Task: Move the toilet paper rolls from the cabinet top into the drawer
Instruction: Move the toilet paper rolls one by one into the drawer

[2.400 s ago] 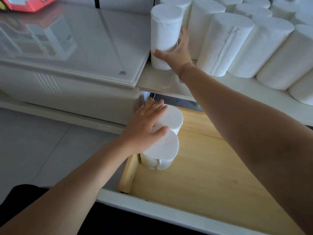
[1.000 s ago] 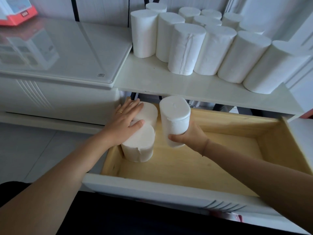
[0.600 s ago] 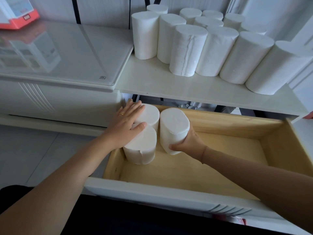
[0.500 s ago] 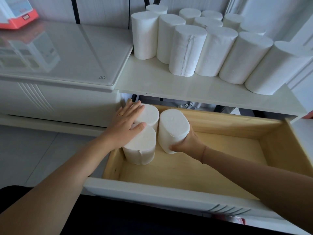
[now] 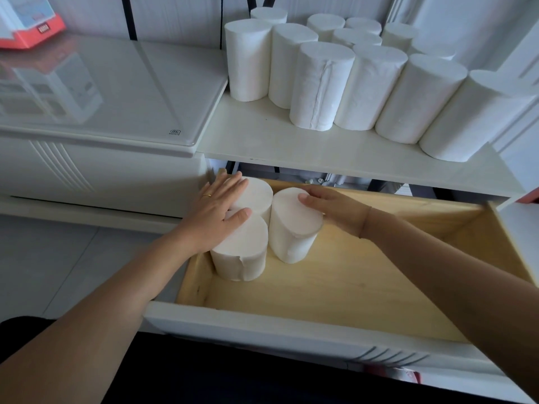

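so, three toilet paper rolls stand upright in the open drawer [image 5: 262,325], packed into its back left corner. the left hand [image 5: 217,212] lies flat, fingers straight, across the tops of two rolls [image 5: 242,255] that stand one behind the other against the drawer's left wall. that looks meant to keep them from tipping while a neighbour is pressed in beside them. the right hand [image 5: 335,209] rests on the third roll [image 5: 291,237], fingers laid out over its top and palm against its right side. it is not curled round the roll as far as shows, though the thumb is hidden. this roll touches the other two and sits on the wooden floor, so i judge it is being nudged snug rather than carried. toward the drawer's right wall and front edge nothing else shows. on the cabinet top [image 5: 291,144] above, about a dozen rolls [image 5: 320,88] stand upright in a tight cluster along the back and right edges, not yet moved. the job looks barely begun.
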Action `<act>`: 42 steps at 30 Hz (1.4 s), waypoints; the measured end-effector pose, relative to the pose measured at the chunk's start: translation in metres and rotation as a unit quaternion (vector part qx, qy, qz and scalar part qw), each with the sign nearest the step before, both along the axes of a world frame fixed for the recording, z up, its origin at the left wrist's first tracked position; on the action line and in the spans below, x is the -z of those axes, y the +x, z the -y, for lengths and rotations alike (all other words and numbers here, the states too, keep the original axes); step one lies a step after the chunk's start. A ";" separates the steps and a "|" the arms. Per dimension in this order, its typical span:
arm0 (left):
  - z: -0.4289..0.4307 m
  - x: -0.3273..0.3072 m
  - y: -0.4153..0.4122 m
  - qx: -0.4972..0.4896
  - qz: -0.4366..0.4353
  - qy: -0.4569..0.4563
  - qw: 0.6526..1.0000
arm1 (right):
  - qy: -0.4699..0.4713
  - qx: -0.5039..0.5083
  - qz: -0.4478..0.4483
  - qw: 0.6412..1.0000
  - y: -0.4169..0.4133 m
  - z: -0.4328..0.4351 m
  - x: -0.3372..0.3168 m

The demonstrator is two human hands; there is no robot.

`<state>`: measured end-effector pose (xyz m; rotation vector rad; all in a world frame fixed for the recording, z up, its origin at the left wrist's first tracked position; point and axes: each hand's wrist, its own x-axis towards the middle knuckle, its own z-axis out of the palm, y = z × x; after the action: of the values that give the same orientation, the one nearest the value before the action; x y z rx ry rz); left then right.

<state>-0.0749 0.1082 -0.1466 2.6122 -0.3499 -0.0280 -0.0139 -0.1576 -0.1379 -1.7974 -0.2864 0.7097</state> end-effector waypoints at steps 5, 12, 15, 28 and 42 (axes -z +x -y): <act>0.001 -0.002 -0.001 -0.003 -0.007 0.000 1.000 | -0.097 -0.005 0.036 0.995 -0.006 -0.017 -0.003; 0.001 -0.002 0.000 -0.003 -0.005 0.005 1.000 | -0.295 -0.045 0.086 0.951 -0.029 0.002 -0.018; 0.001 -0.002 -0.001 -0.004 -0.005 0.004 1.000 | -0.293 -0.075 0.022 0.953 -0.046 0.011 -0.021; 0.001 -0.003 -0.001 -0.006 -0.004 0.015 1.000 | -0.102 -0.111 -0.274 0.950 -0.077 0.011 -0.020; 0.002 -0.005 -0.004 -0.008 0.005 0.037 0.999 | -0.081 -0.094 -0.321 0.939 -0.106 -0.046 -0.006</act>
<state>-0.0788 0.1059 -0.1414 2.6886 -0.3366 -0.0231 -0.1195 -0.1113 -0.1320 -1.5980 0.0448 1.4423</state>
